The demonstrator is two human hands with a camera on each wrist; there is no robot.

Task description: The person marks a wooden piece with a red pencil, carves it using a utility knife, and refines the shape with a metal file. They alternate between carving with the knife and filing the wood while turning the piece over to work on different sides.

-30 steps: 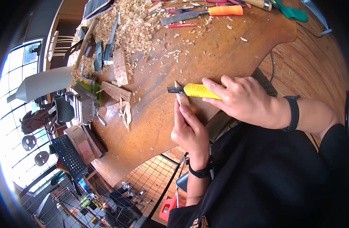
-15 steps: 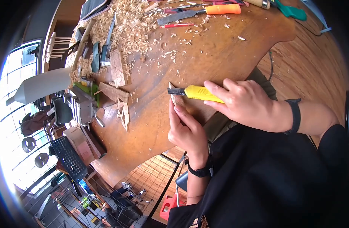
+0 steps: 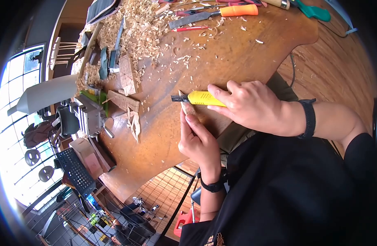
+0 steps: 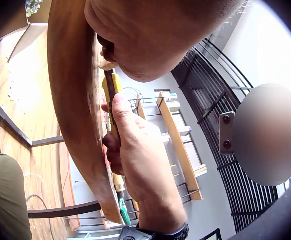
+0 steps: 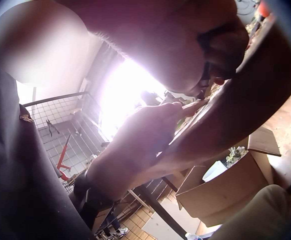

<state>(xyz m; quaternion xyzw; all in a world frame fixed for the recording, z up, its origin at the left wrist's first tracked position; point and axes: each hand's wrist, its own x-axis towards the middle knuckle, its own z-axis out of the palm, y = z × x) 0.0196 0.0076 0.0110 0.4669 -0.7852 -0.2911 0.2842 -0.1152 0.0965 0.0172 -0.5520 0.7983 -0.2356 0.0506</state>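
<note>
In the head view, the right hand (image 3: 254, 107) grips a yellow utility knife (image 3: 205, 98), its dark blade lying across a small pale piece of wood (image 3: 188, 108). The left hand (image 3: 200, 143) pinches the lower end of that piece between thumb and fingers, just below the blade. Both hands are near the table's front edge. The left wrist view shows the right hand (image 4: 140, 160) wrapped round the yellow knife (image 4: 111, 87). In the right wrist view the left hand (image 5: 140, 135) holds the wood piece (image 5: 193, 106), partly hidden by the right hand (image 5: 185, 50).
Wood shavings (image 3: 143, 33) cover the table's back left, beside an orange-handled chisel (image 3: 239, 10) and a red pencil (image 3: 190, 28). A vise (image 3: 90, 117), wood offcuts (image 3: 125, 100) and a split scrap (image 3: 134, 125) lie left. A wire grid (image 3: 155, 197) stands beyond the table.
Both hands, with the knife and wood piece, have shifted left in the head view. The hold on each thing looks the same.
</note>
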